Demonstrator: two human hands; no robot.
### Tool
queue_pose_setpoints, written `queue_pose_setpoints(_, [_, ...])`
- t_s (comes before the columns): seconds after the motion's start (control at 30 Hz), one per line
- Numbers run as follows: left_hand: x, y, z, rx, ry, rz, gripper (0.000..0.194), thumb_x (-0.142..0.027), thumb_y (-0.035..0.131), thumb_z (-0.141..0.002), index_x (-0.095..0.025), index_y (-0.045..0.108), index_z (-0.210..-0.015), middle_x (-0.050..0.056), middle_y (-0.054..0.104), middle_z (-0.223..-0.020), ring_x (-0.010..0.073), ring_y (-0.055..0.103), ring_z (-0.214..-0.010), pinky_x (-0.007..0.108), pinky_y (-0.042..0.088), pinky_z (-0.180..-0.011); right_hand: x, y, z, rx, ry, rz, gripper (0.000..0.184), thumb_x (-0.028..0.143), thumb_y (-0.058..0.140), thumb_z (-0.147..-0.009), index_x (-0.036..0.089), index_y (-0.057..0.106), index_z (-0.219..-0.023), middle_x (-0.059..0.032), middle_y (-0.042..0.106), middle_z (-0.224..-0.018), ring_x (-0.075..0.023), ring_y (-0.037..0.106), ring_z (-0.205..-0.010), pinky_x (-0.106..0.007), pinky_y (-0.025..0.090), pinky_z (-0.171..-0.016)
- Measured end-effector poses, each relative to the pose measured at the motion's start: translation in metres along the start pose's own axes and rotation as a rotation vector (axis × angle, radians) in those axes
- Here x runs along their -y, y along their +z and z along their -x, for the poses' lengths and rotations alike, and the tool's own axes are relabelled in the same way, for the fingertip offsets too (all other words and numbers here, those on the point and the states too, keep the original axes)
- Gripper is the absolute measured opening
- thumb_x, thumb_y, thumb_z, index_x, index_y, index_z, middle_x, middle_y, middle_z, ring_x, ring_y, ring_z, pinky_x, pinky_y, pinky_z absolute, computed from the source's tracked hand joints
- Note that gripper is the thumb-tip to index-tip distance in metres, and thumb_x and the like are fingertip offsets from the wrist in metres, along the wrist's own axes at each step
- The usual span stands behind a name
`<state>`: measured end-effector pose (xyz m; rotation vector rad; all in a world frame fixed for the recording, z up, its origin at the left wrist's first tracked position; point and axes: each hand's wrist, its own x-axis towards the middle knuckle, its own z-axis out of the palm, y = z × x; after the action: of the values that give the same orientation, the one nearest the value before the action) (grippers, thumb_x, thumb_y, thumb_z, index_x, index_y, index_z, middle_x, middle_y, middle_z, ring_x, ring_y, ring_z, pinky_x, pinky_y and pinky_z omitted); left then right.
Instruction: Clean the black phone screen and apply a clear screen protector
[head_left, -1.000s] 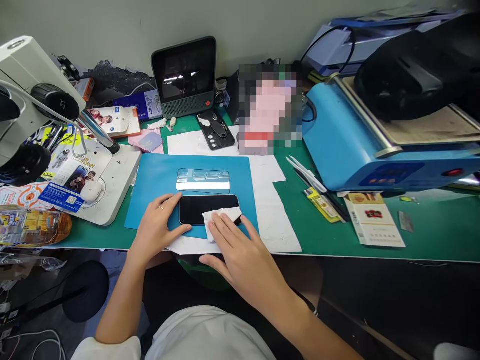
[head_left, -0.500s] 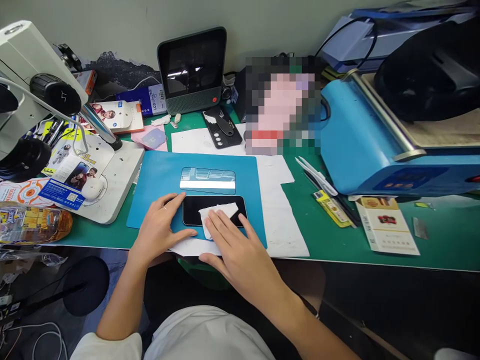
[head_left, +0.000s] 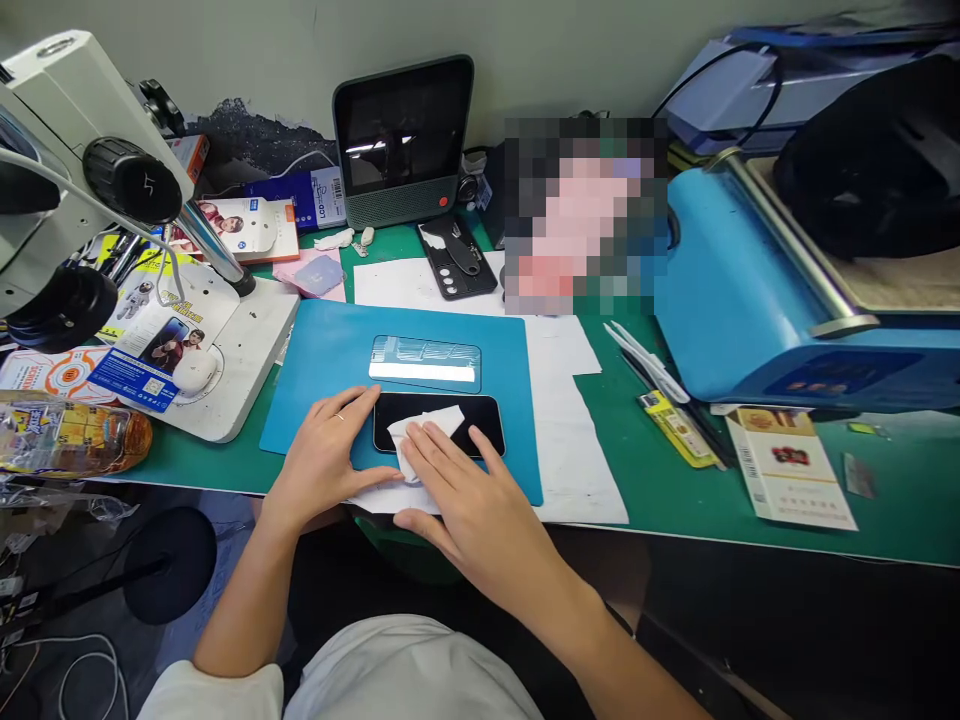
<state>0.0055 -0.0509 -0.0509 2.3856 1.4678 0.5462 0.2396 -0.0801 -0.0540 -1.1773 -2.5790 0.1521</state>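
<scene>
A black-screened smartphone lies face up on a blue mat. My left hand steadies its left end, with the fingers at the upper corner and the thumb by the lower edge. Under the flattened fingers of my right hand, a white wipe is pressed onto the screen. The wipe covers part of the glass, and its lower part is hidden by the fingers. Just beyond the phone, a clear screen protector with a dark border lies on the mat.
A microscope stand rises at the left beside a drink bottle. At the back are a smart display and a black phone case. Tweezers and a blue machine are on the right. White paper lies under the mat.
My right hand and the wipe have slid left across the screen. My left hand keeps its place at the phone's end. The whole view has shifted slightly.
</scene>
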Motion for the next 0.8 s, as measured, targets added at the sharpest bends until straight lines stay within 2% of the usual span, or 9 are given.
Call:
queue_pose_setpoints(0.13, [0.002, 0.002, 0.001, -0.035, 0.0, 0.009, 0.104, -0.072, 0.07, -0.089, -0.025, 0.026, -0.171, 0.017, 0.056, -0.158, 0.0397, 0.052, -0.147, 0.055, 0.048, -0.117, -0.006, 0.001, -0.032, 0.045, -0.008, 0.008, 0.07, 0.056, 0.035, -0.111, 0.004, 0.051, -0.155, -0.0181, 0.049, -0.164, -0.0333, 0.047, -0.153, -0.06, 0.039, -0.125])
queue_pose_setpoints(0.2, [0.002, 0.002, 0.001, -0.049, 0.045, 0.023, 0.103, -0.069, 0.067, -0.093, -0.027, 0.018, -0.172, 0.018, 0.049, -0.164, 0.0397, 0.047, -0.151, 0.056, 0.047, -0.119, -0.002, 0.005, -0.041, 0.049, 0.0, 0.0, 0.073, 0.057, 0.04, -0.109, 0.002, 0.049, -0.157, -0.0204, 0.047, -0.165, -0.0347, 0.044, -0.155, -0.059, 0.037, -0.126])
queue_pose_setpoints(0.3, [0.002, 0.001, 0.002, -0.065, 0.129, 0.064, 0.105, -0.067, 0.067, -0.094, -0.029, 0.01, -0.173, 0.016, 0.037, -0.172, 0.0382, 0.037, -0.159, 0.056, 0.041, -0.125, 0.011, 0.01, -0.034, 0.016, 0.005, -0.034, 0.075, 0.058, 0.046, -0.107, 0.003, 0.049, -0.158, -0.0216, 0.047, -0.164, -0.0354, 0.045, -0.155, -0.057, 0.037, -0.127])
queue_pose_setpoints(0.43, [0.003, 0.0, 0.001, -0.068, 0.15, 0.091, 0.111, -0.071, 0.07, -0.09, -0.029, 0.01, -0.173, 0.017, 0.037, -0.172, 0.0394, 0.036, -0.159, 0.057, 0.04, -0.126, 0.016, 0.009, -0.023, 0.03, -0.007, -0.093, 0.073, 0.059, 0.043, -0.108, 0.006, 0.05, -0.157, -0.0195, 0.049, -0.164, -0.0336, 0.045, -0.154, -0.054, 0.037, -0.127])
queue_pose_setpoints(0.63, [0.005, 0.003, 0.004, -0.081, 0.142, 0.081, 0.088, -0.063, 0.052, -0.105, -0.027, 0.01, -0.173, 0.017, 0.035, -0.173, 0.0371, 0.037, -0.159, 0.056, 0.04, -0.126, 0.008, 0.009, -0.05, 0.066, -0.005, -0.094, 0.077, 0.059, 0.036, -0.11, 0.003, 0.043, -0.161, -0.0198, 0.041, -0.168, -0.0347, 0.039, -0.158, -0.056, 0.033, -0.129])
queue_pose_setpoints(0.8, [0.002, 0.003, 0.003, -0.034, 0.1, 0.052, 0.095, -0.051, 0.069, -0.099, -0.028, 0.013, -0.173, 0.015, 0.04, -0.171, 0.0351, 0.041, -0.158, 0.056, 0.039, -0.128, 0.025, 0.012, -0.031, 0.005, -0.006, -0.065, 0.082, 0.063, 0.036, -0.108, -0.002, 0.047, -0.157, -0.023, 0.047, -0.164, -0.0362, 0.045, -0.154, -0.052, 0.037, -0.127])
